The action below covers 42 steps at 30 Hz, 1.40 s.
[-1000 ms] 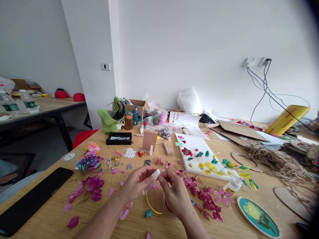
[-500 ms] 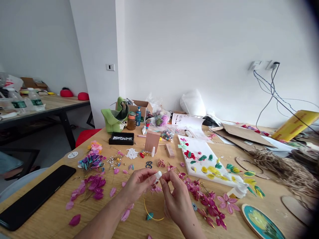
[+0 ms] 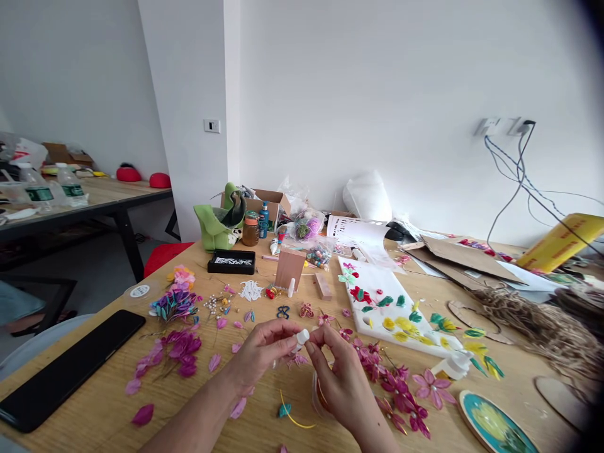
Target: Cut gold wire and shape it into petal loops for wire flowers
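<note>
My left hand (image 3: 272,345) is closed on a small bottle with a white cap (image 3: 302,336), tilted toward the right. Close beside the cap, my right hand (image 3: 336,363) pinches its thumb and forefinger together; what sits between them is too small to tell. Under the hands, a thin yellow strand (image 3: 293,418) curves over the wood next to a small teal piece (image 3: 284,410). A clear round container (image 3: 317,397) is partly hidden behind my right hand. Pink petals (image 3: 238,408) lie near my left wrist.
Magenta flowers (image 3: 399,390) spread to the right, beside a white foam board (image 3: 377,321) bearing flowers and leaves. A black phone-like slab (image 3: 70,371) lies at left. A pink block (image 3: 289,269), green felt bag (image 3: 214,226) and jar (image 3: 250,229) stand farther back.
The yellow strand has shifted right and swung into a shallower curve. My right hand has moved slightly right and down, revealing more of the clear container. The view has turned slightly left.
</note>
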Motion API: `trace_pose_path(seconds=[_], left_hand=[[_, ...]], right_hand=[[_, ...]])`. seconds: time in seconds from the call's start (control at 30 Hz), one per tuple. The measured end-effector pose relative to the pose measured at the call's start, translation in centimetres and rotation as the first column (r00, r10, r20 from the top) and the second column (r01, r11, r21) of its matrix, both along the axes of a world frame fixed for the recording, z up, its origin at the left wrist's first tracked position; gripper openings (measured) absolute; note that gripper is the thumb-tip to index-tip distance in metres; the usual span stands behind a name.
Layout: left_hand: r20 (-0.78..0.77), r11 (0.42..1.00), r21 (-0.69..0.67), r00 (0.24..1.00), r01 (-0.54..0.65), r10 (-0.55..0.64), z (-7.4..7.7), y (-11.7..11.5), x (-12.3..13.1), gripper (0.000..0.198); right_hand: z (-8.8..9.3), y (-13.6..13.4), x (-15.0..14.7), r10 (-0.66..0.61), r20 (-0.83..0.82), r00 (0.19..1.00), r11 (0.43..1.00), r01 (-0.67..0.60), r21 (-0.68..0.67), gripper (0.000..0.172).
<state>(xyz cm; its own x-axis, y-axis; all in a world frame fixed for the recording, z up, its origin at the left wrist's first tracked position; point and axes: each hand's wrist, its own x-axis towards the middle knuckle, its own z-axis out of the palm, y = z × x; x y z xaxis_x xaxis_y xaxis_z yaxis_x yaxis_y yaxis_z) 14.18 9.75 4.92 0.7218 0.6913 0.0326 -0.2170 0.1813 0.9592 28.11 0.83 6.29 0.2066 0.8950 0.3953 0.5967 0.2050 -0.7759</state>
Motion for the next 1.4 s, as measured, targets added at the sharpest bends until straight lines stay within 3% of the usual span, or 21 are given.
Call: trace_pose_path(seconds=[0.17, 0.57, 1.0, 1.4], left_hand=[[-0.009, 1.000, -0.001, 1.000, 0.029, -0.029, 0.5, -0.1, 0.0, 0.016], [-0.052, 0.999, -0.033, 0.998, -0.038, 0.036, 0.6, -0.1, -0.1, 0.012], [-0.073, 0.997, 0.045, 0.995, -0.059, 0.062, 0.8, 0.0, -0.1, 0.011], [-0.042, 0.995, 0.091, 0.999, 0.038, -0.034, 1.3, -0.2, 0.0, 0.019]], right_hand=[[0.1, 0.0, 0.1, 0.010, 0.002, 1.000, 1.000, -0.010, -0.018, 0.023], [0.2, 0.0, 0.0, 0.034, 0.048, 0.998, 0.999, -0.034, -0.016, 0.024], [-0.4, 0.1, -0.1, 0.051, 0.034, 0.998, 0.998, -0.050, -0.047, 0.024], [-0.2, 0.5, 0.4, 0.016, -0.038, 0.999, 0.998, -0.019, -0.065, 0.026]])
